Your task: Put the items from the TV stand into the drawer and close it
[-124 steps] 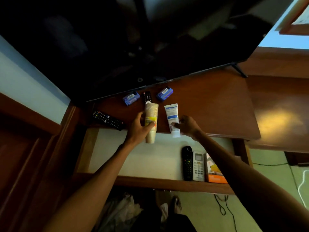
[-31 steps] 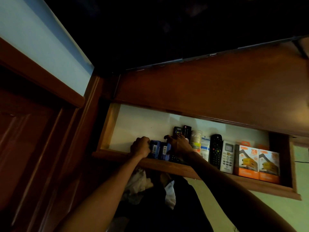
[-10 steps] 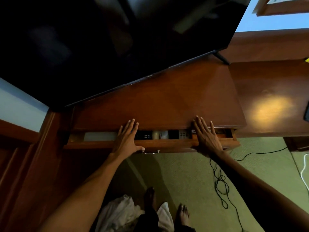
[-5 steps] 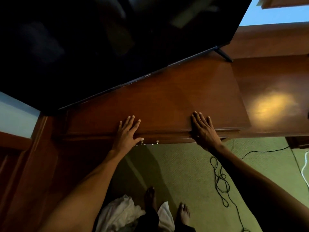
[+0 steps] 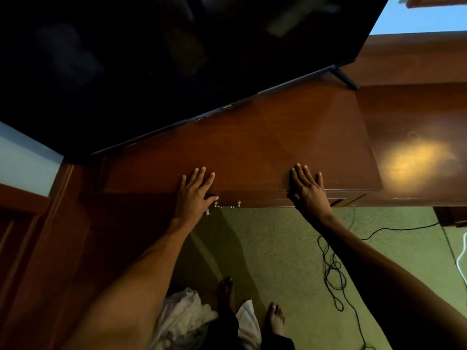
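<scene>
Left hand (image 5: 194,195) lies flat, fingers spread, palm against the front edge of the TV stand (image 5: 252,152), fingertips reaching onto its top, thumb just beside the small metal handle (image 5: 227,204) of the drawer (image 5: 252,199). Nothing is held in it. Drawer front sits flush under the top edge; no gap shows along its length, so it reads as shut, and its contents are out of sight. Top of the stand in front of the TV (image 5: 151,59) is bare wood, no loose items visible. Right hand (image 5: 307,189) is likewise flat and spread, empty, pressing the same front edge toward the right end of the drawer, near the stand's corner. Judgement: the closing push is the step in hand and appears complete; the task looks essentially finished. Next move calls only for lifting both palms straight off without catching the handle, then a glance along the seam to confirm the drawer has seated evenly at both ends. Floor below shows a loose black cable (image 5: 333,269), well clear of the drawer.
</scene>
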A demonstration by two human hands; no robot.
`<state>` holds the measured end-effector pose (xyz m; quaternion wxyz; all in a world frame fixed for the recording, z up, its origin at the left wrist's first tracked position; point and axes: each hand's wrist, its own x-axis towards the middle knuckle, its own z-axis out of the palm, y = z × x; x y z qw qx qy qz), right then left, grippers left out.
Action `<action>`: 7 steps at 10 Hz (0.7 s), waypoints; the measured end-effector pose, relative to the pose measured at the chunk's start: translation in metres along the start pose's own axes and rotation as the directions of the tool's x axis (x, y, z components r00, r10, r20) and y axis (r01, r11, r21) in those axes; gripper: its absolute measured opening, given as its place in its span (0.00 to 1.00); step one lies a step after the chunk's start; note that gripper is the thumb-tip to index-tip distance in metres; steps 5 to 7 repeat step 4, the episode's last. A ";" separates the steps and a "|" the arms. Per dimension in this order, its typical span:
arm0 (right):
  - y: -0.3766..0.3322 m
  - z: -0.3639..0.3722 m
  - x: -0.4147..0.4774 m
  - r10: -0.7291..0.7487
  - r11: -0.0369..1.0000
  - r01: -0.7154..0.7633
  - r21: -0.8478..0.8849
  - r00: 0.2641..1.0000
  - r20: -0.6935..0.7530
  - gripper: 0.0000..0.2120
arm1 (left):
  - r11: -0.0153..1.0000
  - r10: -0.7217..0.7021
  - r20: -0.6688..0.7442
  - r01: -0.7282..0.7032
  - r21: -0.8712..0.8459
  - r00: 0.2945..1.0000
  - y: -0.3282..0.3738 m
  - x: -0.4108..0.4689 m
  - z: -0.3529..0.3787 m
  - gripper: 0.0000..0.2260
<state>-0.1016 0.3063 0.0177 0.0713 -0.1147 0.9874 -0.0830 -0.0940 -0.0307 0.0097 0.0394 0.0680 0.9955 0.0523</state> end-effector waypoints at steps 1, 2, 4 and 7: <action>-0.009 -0.010 -0.002 0.047 0.998 -0.049 0.039 0.997 0.059 0.39 | 0.994 -0.041 0.055 0.047 -0.100 0.998 0.006 -0.001 -0.015 0.32; -0.013 -0.023 -0.007 0.049 0.996 -0.057 0.062 0.990 0.131 0.42 | 0.962 -0.087 0.140 0.120 -0.244 0.986 0.018 -0.006 -0.042 0.30; -0.019 -0.055 -0.032 0.048 0.981 -0.069 0.180 0.992 0.118 0.28 | 0.842 -0.142 0.116 0.182 -0.508 0.983 0.039 -0.041 -0.101 0.17; -0.019 -0.055 -0.032 0.048 0.981 -0.069 0.180 0.992 0.118 0.28 | 0.842 -0.142 0.116 0.182 -0.508 0.983 0.039 -0.041 -0.101 0.17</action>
